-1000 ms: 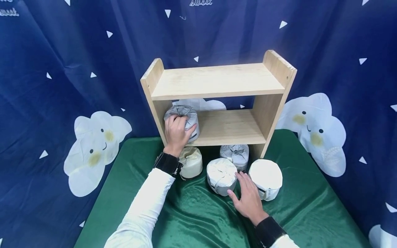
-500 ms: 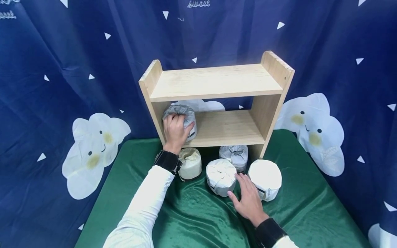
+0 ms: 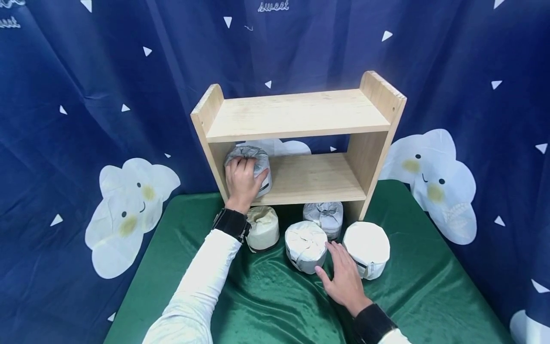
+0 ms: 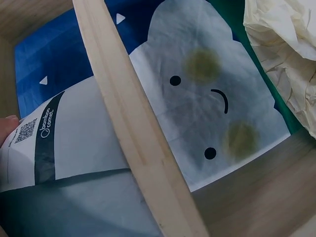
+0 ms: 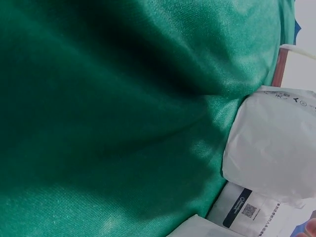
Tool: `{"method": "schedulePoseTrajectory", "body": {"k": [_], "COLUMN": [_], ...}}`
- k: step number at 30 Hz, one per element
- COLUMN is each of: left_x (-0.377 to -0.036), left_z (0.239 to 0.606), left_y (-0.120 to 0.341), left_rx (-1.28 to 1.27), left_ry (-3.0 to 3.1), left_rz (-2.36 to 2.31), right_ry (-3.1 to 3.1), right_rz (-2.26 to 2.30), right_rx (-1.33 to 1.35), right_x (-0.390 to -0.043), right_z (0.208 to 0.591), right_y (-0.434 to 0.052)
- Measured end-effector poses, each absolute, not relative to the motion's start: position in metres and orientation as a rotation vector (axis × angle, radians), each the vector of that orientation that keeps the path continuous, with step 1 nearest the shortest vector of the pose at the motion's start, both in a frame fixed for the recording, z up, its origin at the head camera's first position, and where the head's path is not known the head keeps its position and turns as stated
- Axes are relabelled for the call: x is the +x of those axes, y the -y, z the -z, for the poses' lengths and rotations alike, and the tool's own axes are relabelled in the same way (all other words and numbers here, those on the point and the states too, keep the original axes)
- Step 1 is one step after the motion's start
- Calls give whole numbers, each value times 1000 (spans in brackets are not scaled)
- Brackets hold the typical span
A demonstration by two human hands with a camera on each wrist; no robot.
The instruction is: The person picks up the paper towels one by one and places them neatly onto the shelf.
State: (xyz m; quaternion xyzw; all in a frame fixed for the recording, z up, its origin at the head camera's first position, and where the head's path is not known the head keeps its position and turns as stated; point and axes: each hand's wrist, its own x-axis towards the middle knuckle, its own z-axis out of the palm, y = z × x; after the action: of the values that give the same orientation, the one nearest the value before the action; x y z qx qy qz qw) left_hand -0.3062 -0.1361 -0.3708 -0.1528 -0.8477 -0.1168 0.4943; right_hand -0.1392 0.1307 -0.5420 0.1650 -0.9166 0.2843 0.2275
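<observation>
The wooden shelf (image 3: 296,129) was pale tan. Behind it hung a navy curtain (image 3: 107,71) patterned with white triangles and smiling white clouds. Below the shelf, a shiny green cloth (image 3: 275,301) held white and grey paper-wrapped rolls (image 3: 306,244).

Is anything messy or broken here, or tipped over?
Nothing looks broken or spilled. The wooden shelf stands straight. One wrapped roll sits on its lower board under the left hand; four more stand on the green cloth, which is only a bit wrinkled.
</observation>
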Motion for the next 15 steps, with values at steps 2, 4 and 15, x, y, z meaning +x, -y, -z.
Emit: {"method": "schedulePoseTrajectory", "body": {"k": [2,4,15], "left_x": [-306,-306,-304], "left_z": [370,370,365], "left_y": [136,137,137], "left_rx": [-365,-362,-360], "left_ry": [2060,2061,2142], "left_rz": [279,272,197], "right_ry": [2524,2523,2511], "right_rz": [-785,-788,-803], "right_rx": [451,449,442], "right_x": [-139,-138,-136], "right_z": [542,542,543], "right_y": [-131,-131,-131]}}
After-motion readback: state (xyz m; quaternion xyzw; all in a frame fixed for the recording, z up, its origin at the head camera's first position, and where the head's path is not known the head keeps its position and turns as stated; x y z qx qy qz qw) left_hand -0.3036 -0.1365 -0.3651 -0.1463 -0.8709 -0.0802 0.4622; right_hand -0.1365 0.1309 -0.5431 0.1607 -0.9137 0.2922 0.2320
